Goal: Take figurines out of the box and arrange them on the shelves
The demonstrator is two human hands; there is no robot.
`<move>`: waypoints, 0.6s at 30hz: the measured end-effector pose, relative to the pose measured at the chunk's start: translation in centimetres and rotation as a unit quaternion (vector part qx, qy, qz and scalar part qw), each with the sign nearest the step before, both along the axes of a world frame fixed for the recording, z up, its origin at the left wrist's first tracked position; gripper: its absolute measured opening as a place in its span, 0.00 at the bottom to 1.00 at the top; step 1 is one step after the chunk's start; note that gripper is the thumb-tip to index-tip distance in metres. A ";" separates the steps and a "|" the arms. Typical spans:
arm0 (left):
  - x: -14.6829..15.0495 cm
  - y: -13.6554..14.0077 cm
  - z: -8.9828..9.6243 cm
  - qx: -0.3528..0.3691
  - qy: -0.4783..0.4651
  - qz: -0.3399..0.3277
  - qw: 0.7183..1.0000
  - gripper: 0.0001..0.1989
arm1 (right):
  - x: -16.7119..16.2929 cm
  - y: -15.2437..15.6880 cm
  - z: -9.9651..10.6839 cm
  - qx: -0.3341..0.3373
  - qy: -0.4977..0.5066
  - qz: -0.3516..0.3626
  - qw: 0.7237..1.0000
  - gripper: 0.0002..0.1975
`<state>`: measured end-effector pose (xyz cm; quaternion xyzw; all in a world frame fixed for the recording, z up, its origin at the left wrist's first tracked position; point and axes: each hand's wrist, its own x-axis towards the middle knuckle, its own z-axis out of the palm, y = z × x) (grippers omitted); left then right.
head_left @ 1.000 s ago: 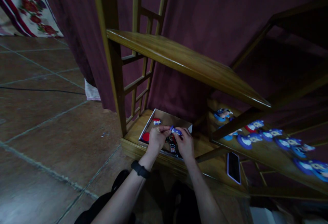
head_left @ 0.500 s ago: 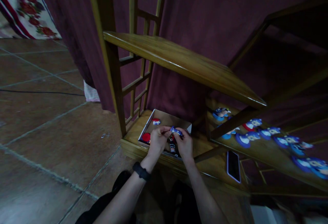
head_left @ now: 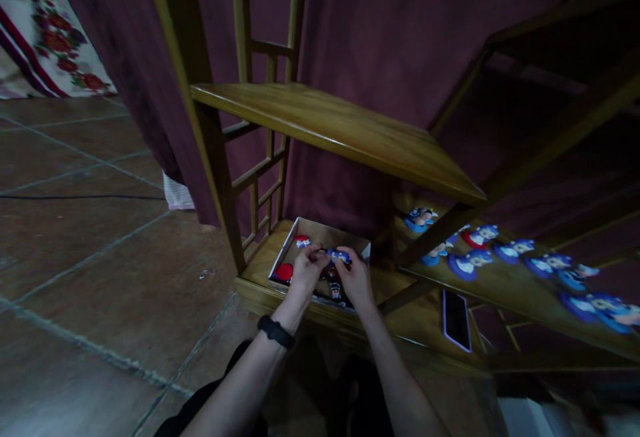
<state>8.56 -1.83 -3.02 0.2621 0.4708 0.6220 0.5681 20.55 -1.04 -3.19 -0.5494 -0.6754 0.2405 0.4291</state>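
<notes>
A small blue-and-white figurine (head_left: pixel 341 256) is pinched in my right hand (head_left: pixel 358 281), above a shallow cardboard box (head_left: pixel 334 231). Close beside it, my left hand (head_left: pixel 306 272) has thumb and fingers pressed together. A small dark bit shows at those fingertips, too small to name. Inside the box lie a red-and-white figurine (head_left: pixel 303 241), a round red piece (head_left: pixel 285 271) and a dark figurine with white parts (head_left: pixel 335 287). My hands cover part of the box's contents.
The box stands on the low shelf (head_left: pixel 400 317) of a wooden rack, under an overhanging board (head_left: pixel 320 120). A phone (head_left: pixel 457 320) lies to the right. Several figurines on round bases, one a blue one (head_left: pixel 470 263), stand on the right-hand shelf. A dark red curtain (head_left: pixel 360 57) hangs behind.
The figurine has turned in my right hand and my left fingers have come off it slightly. The view has shifted a little, moving the rack leftward.
</notes>
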 end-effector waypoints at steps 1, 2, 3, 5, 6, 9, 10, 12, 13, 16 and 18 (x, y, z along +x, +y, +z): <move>0.0 0.0 0.1 -0.011 -0.020 -0.003 1.000 0.19 | 0.1 0.1 -0.1 -0.014 0.024 0.006 1.000 0.16; -0.1 0.0 0.2 -0.022 -0.041 -0.006 0.999 0.19 | 0.1 0.2 -0.3 -0.029 0.054 0.013 0.998 0.19; -0.2 0.0 0.3 -0.033 -0.063 -0.009 0.997 0.17 | 0.3 0.3 -0.4 -0.043 0.088 0.021 0.995 0.21; -0.5 0.1 0.3 -0.063 -0.116 -0.020 0.991 0.14 | 0.6 0.5 -0.7 -0.061 0.152 0.027 0.986 0.24; -0.7 0.2 0.2 -0.079 -0.145 -0.026 0.986 0.12 | 0.8 0.6 -0.8 -0.066 0.179 0.025 0.981 0.23; -1.2 0.5 -0.2 -0.115 -0.211 -0.036 0.970 0.09 | 1.2 0.7 -0.9 -0.086 0.223 0.026 0.971 0.20; -1.3 0.6 -0.4 -0.120 -0.219 -0.037 0.968 0.09 | 1.2 0.6 -0.8 -0.097 0.231 0.034 0.967 0.19; -1.3 0.8 -0.6 -0.120 -0.214 -0.044 0.968 0.09 | 0.9 0.4 -0.6 -0.120 0.244 0.054 0.961 0.18; -1.3 0.8 -0.6 -0.118 -0.204 -0.049 0.971 0.10 | 0.7 0.3 -0.4 -0.130 0.249 0.061 0.958 0.18; -1.0 0.8 -0.6 -0.107 -0.175 -0.054 0.977 0.09 | 0.1 0.2 -0.1 -0.150 0.268 0.060 0.950 0.18; -0.9 0.7 -0.5 -0.107 -0.168 -0.067 0.978 0.09 | -0.1 0.3 -0.2 -0.156 0.281 0.054 0.945 0.17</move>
